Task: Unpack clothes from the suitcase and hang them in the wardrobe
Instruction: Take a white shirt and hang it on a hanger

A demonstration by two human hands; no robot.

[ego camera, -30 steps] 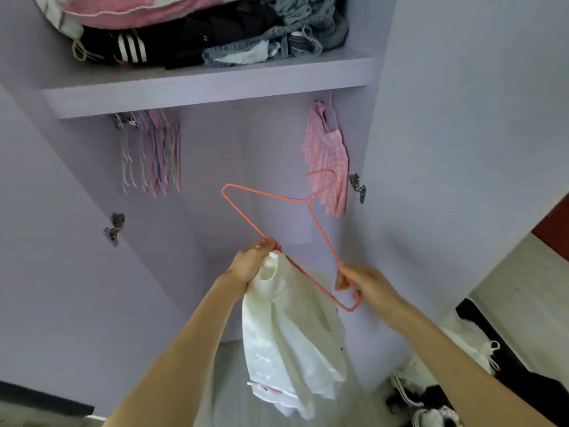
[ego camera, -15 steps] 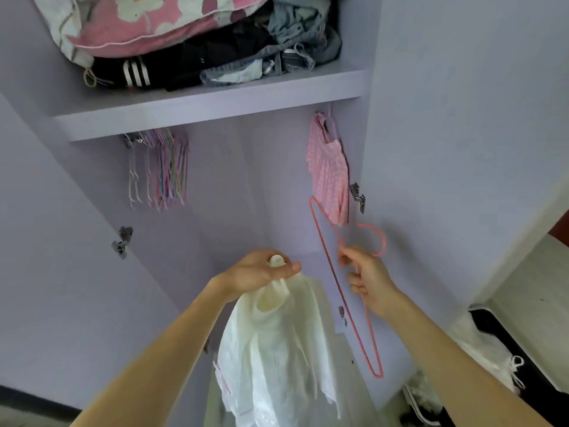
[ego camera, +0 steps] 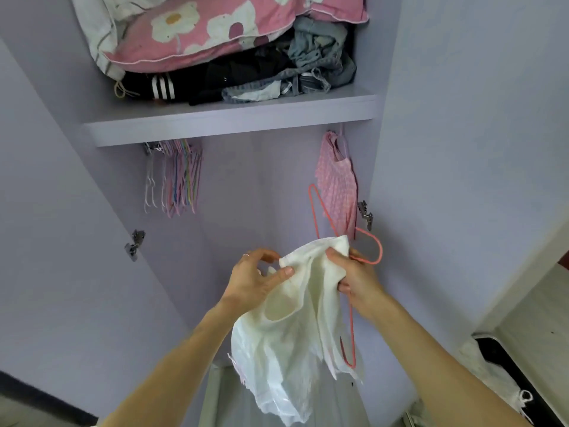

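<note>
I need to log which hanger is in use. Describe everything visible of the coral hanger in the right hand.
The coral hanger is thin and wire-like, a triangular frame with a curved hook. It is tipped nearly on end: one corner points up before the hanging pink checked garment, the other hangs low, the hook juts right. The right hand grips its middle with the white garment, which hides that part.

A pink floral pillow lies on top of the pile on the shelf, over a black garment with white stripes and crumpled jeans to its right. Under the shelf at the left hangs a bunch of spare hangers, white and pastel. A metal hinge sits on the left panel and another hinge on the right.
</note>
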